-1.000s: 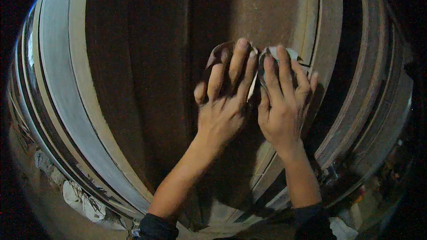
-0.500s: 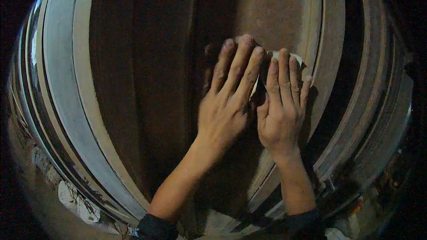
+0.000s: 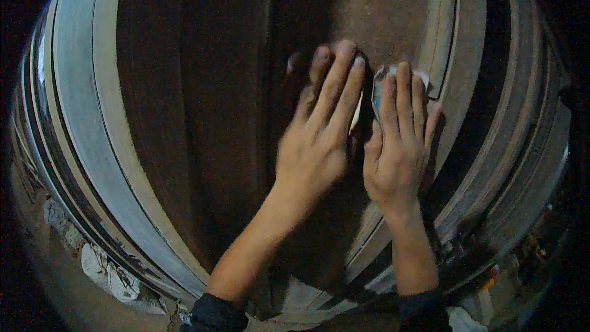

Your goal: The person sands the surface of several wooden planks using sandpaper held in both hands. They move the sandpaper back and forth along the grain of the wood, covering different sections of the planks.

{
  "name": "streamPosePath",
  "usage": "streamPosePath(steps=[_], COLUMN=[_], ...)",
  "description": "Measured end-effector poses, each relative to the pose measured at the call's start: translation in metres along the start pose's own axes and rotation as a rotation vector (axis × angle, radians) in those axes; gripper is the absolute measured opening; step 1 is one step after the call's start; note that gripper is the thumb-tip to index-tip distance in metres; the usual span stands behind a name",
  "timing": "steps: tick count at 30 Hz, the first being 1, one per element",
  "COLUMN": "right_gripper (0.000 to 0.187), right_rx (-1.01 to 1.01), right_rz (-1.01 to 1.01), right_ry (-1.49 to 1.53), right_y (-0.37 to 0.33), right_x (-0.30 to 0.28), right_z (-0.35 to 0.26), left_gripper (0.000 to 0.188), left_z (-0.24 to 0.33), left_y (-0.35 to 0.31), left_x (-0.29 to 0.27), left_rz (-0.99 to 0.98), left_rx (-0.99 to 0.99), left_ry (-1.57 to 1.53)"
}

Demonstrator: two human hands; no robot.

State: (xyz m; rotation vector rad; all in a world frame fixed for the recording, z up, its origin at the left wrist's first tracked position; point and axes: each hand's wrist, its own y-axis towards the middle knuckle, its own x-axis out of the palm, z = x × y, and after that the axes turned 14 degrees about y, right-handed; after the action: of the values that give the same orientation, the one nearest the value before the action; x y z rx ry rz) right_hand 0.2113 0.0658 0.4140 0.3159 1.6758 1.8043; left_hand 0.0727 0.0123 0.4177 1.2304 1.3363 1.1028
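My left hand [image 3: 313,150] lies flat with its fingers stretched forward over a dark brown panel [image 3: 221,117]. A pale edge [image 3: 357,114] of something thin shows beside its index finger; the rest is hidden beneath the hand. Close by on the right, my right hand [image 3: 398,157] presses flat on a whitish sheet [image 3: 424,77] with a bluish patch. The sheet's far rim sticks out around the fingertips, near the panel's light right border [image 3: 442,31]. Both hands have their fingers extended, not wrapped round anything.
Long grey-blue and cream strips [image 3: 77,55] run along the left of the panel. More brown strips [image 3: 522,86] with dark gaps lie to the right. White crumpled bags [image 3: 107,273] rest on the ground at lower left, and small clutter [image 3: 491,280] at lower right.
My right hand and its sheet have moved slightly right, baring more of the sheet. My left hand has shifted a little forward. The gap between the hands is wider.
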Motion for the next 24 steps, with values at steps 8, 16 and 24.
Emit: streamPosePath(steps=[8, 16, 24], right_gripper=[0.050, 0.052, 0.051], right_rx=[-0.057, -0.131, 0.047], right_rz=[0.081, 0.266, -0.025], right_ry=[-0.004, -0.066, 0.035], right_y=[0.027, 0.176, -0.039], right_x=[-0.008, -0.022, 0.014], right_z=[0.007, 0.048, 0.003], left_gripper=[0.054, 0.059, 0.064], left_z=[0.000, -0.027, 0.018], left_y=[0.035, 0.156, -0.050], left_x=[0.012, 0.013, 0.032], left_rz=[0.156, 0.238, -0.162], left_rx=[0.026, 0.046, -0.020], left_ry=[0.022, -0.117, 0.166])
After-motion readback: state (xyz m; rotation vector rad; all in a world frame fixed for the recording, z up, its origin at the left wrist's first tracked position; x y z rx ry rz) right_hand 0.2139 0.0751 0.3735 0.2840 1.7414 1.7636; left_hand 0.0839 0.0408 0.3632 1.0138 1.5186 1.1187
